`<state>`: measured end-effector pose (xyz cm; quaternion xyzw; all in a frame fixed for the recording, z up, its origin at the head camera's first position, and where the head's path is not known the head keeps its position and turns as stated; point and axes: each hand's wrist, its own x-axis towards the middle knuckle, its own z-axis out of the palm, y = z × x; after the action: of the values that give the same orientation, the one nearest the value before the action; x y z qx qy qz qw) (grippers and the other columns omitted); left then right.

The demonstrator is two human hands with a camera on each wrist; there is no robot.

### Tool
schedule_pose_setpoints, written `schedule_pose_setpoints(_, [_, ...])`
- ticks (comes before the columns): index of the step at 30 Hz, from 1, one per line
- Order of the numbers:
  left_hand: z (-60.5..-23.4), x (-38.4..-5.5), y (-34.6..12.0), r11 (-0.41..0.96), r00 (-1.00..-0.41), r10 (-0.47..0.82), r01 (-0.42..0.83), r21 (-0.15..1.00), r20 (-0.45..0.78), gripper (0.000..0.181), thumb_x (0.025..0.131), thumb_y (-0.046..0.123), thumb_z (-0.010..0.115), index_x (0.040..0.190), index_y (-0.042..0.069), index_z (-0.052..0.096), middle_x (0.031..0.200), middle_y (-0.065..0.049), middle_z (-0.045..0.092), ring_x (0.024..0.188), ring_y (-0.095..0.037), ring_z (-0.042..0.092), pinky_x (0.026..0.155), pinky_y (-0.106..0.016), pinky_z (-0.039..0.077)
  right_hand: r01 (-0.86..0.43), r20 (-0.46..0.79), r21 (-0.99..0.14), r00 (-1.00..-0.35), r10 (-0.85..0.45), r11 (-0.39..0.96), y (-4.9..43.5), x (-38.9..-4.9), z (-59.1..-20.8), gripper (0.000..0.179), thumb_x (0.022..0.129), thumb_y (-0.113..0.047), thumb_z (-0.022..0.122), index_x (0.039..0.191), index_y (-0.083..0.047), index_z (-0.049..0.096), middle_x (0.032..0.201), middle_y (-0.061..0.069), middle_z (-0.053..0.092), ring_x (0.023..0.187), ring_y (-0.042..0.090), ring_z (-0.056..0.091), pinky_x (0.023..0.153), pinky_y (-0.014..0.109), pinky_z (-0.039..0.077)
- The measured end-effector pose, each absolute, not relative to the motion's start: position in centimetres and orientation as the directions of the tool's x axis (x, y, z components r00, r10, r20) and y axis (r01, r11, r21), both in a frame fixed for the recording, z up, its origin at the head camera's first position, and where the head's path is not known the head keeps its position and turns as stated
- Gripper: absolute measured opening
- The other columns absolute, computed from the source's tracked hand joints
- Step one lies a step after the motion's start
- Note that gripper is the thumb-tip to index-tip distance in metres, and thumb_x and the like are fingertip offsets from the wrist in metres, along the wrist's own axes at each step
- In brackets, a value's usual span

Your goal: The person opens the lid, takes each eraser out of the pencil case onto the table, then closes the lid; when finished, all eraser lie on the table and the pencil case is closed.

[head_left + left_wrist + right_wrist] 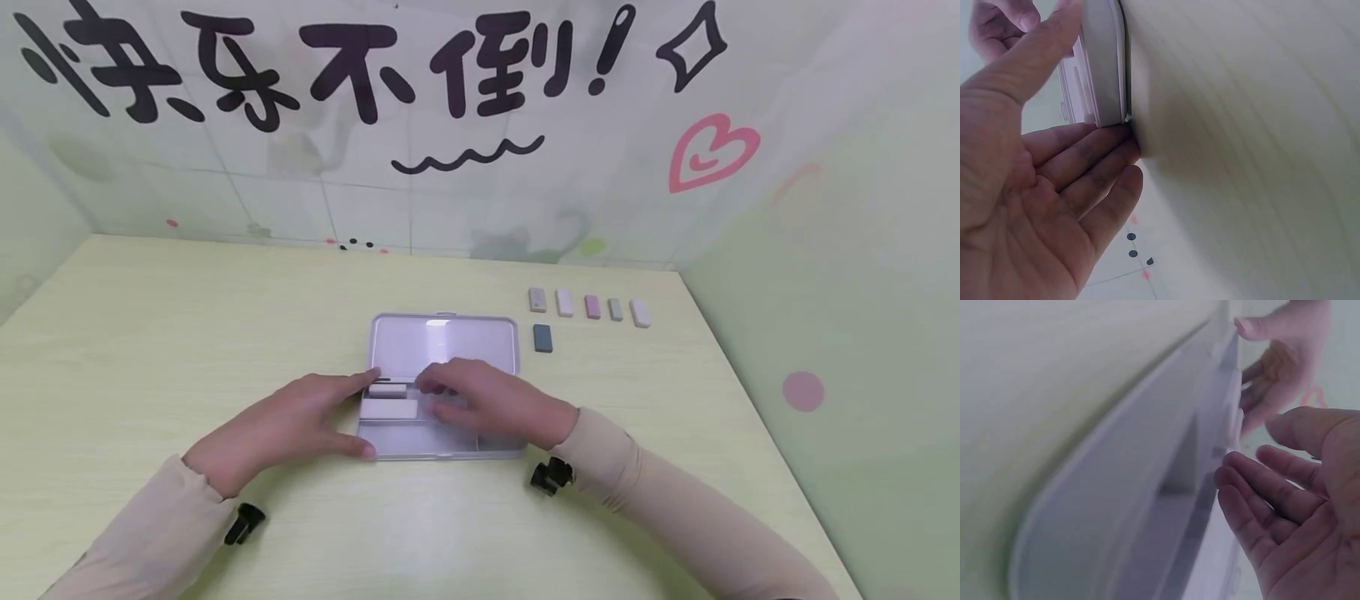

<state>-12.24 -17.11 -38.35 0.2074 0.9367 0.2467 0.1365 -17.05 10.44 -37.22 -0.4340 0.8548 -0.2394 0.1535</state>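
A pale lilac pencil case (442, 346) lies on the table with its lid laid back. My left hand (300, 417) holds its left end, thumb at the front corner and fingers at the hinge side. In the left wrist view the fingertips (1119, 134) touch the case's end wall. Two white erasers lie inside on the left, a longer one (388, 408) and a smaller one (387, 389) behind it. My right hand (487, 400) hovers over the middle of the tray, fingers loosely bent. In the right wrist view nothing shows between its fingers and thumb.
Right of the lid stand several small erasers in a row: grey (537, 300), white (564, 302), pink (592, 307), grey-green (615, 309) and white (640, 313). A dark blue one (542, 338) lies in front. A printed wall sheet (360, 200) hangs behind the table.
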Motion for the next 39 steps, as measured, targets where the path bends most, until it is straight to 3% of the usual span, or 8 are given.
schedule_pose_setpoints(6, [-38.2, -12.3, -17.1, 0.797, -0.878, 0.456, 0.328, 0.507, -0.148, 0.106, 0.078, 0.057, 0.087, 0.157, 0.0, 0.045, 0.153, -0.021, 0.057, 0.141, -0.043, 0.056, 0.115, -0.06, 0.047, -0.758, -0.08, -0.453, -0.49, -0.868, 0.47, 9.0, -16.8, -37.7, 0.035, 0.107, -0.02, 0.059, 0.139, -0.008, 0.062, 0.132, 0.002, 0.071, 0.119, 0.015, 0.065, 0.11, 0.031, 0.053])
schedule_pose_setpoints(15, [-38.2, -12.4, -17.2, 0.793, -0.876, 0.455, 0.317, 0.52, -0.16, 0.105, 0.077, 0.055, 0.088, 0.157, 0.001, 0.045, 0.154, -0.019, 0.057, 0.142, -0.042, 0.055, 0.116, -0.06, 0.047, -0.716, -0.023, -0.513, -0.539, -0.842, 0.473, 8.1, -16.6, -38.4, 0.033, 0.104, -0.016, 0.065, 0.136, -0.008, 0.063, 0.119, 0.002, 0.07, 0.104, 0.013, 0.062, 0.098, 0.025, 0.054])
schedule_pose_setpoints(22, [-38.5, -12.4, -17.2, 0.786, -0.874, 0.467, 0.34, 0.517, -0.136, 0.105, 0.077, 0.057, 0.087, 0.156, 0.001, 0.046, 0.153, -0.02, 0.058, 0.141, -0.042, 0.057, 0.115, -0.06, 0.048, -0.736, 0.0, -0.479, -0.545, -0.839, 0.478, 7.3, -16.7, -38.5, 0.036, 0.105, -0.02, 0.064, 0.139, -0.012, 0.063, 0.111, -0.002, 0.065, 0.097, 0.009, 0.056, 0.088, 0.018, 0.051])
schedule_pose_setpoints(25, [-38.5, -12.4, -17.2, 0.779, -0.87, 0.477, 0.351, 0.519, -0.127, 0.105, 0.078, 0.058, 0.086, 0.157, 0.001, 0.046, 0.153, -0.021, 0.058, 0.14, -0.042, 0.057, 0.114, -0.06, 0.048, -0.739, -0.005, -0.482, -0.534, -0.845, 0.47, 7.0, -16.7, -38.3, 0.034, 0.105, -0.018, 0.063, 0.139, -0.013, 0.064, 0.116, -0.002, 0.065, 0.098, 0.007, 0.057, 0.087, 0.016, 0.051])
schedule_pose_setpoints(32, [-38.5, -12.3, -17.4, 0.776, -0.874, 0.468, 0.337, 0.533, -0.129, 0.104, 0.079, 0.056, 0.087, 0.157, 0.002, 0.045, 0.153, -0.017, 0.059, 0.142, -0.039, 0.056, 0.115, -0.059, 0.048, -0.803, -0.045, -0.39, -0.472, -0.88, 0.451, 6.1, -16.4, -38.1, 0.043, 0.107, -0.012, 0.056, 0.149, -0.016, 0.056, 0.134, 0.0, 0.067, 0.119, 0.011, 0.062, 0.104, 0.02, 0.053])
schedule_pose_setpoints(39, [-38.5, -12.3, -17.5, 0.766, -0.871, 0.476, 0.345, 0.542, -0.118, 0.103, 0.079, 0.056, 0.087, 0.157, 0.003, 0.046, 0.15, -0.015, 0.062, 0.138, -0.036, 0.061, 0.113, -0.058, 0.05, -0.85, -0.037, -0.332, -0.422, -0.906, 0.409, 6.0, -16.2, -37.9, 0.055, 0.103, -0.005, 0.052, 0.155, -0.022, 0.051, 0.14, 0.001, 0.066, 0.108, 0.011, 0.06, 0.087, 0.015, 0.05])
